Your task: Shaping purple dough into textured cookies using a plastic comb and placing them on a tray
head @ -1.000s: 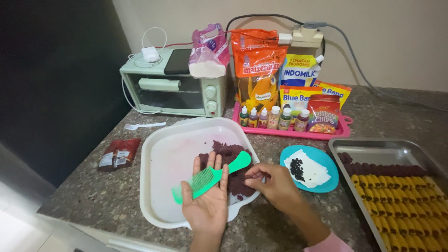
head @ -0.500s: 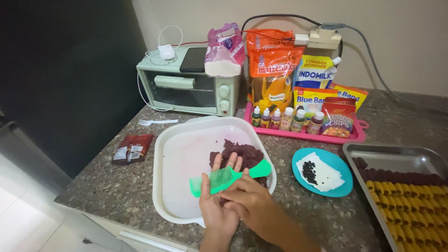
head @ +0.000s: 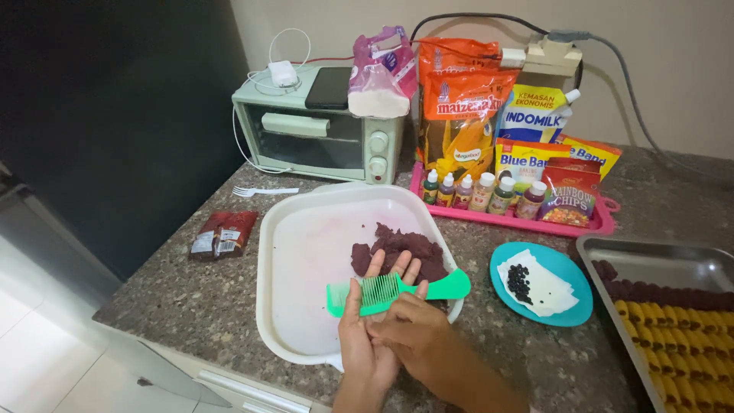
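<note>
Speckled granite countertop (head: 191,294) held a white tray (head: 306,252) with dark purple dough (head: 401,248) at its far side. Over the tray, the left hand (head: 371,336) lay flat and open — a green comb (head: 394,291) rested across its fingers. The right hand (head: 413,340) pressed loosely curled into that palm; whether it gripped anything, I couldn't tell.

A green plastic comb (head: 397,291) lies flat across the open left palm, teeth toward the wrist, handle pointing right, just in front of the dark purple dough (head: 401,248) in the white tray (head: 306,245).
</note>
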